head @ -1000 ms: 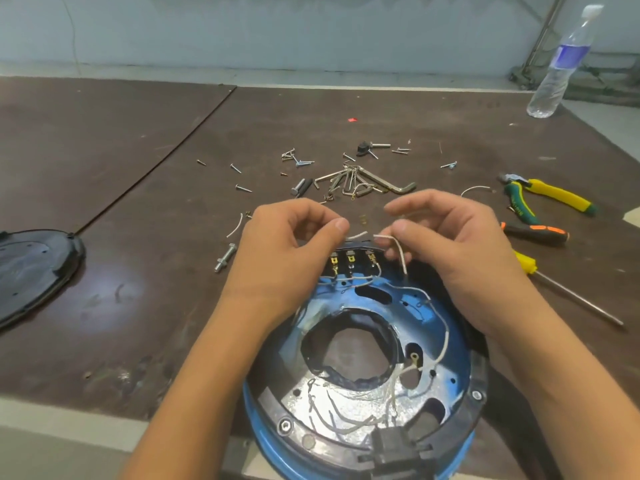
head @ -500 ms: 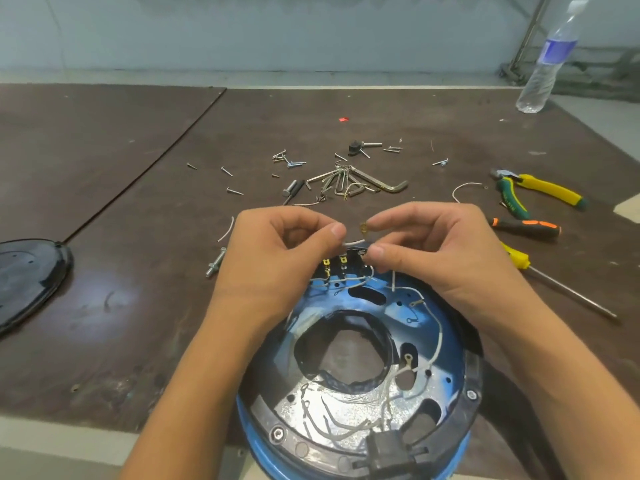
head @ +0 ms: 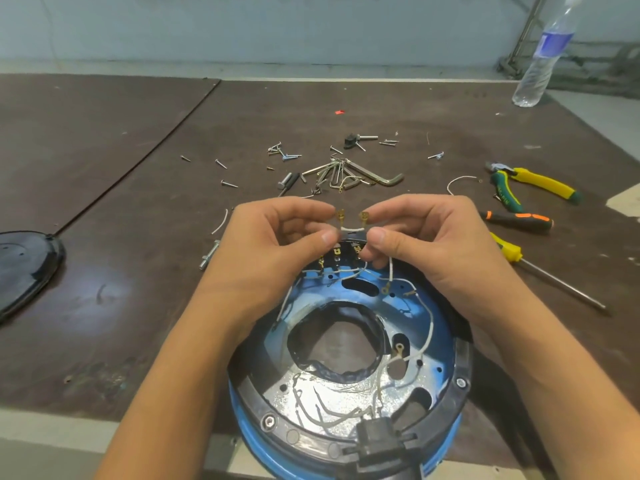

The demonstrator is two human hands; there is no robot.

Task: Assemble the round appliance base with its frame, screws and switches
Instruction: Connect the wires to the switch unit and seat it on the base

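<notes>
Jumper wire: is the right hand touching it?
Touching. The head view shows the right hand pinching one end of the jumper wire, the left hand pinching the other.

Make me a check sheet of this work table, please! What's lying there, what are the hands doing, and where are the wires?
Surface: brown table, scuffed, with a seam on the left.
Job's things: round base at the near edge, open side up; screws scattered beyond the hands; black cover far left.
Clutter: hex keys, pliers, black-orange tool, yellow screwdriver, bolt.
Hands: left hand and right hand each pinch one end of a short white jumper with brass ends, above the base.
Cables: white wires run inside the base; a loose wire bit lies on the table.
Surroundings: bottle stands far right; pale wall behind.
</notes>
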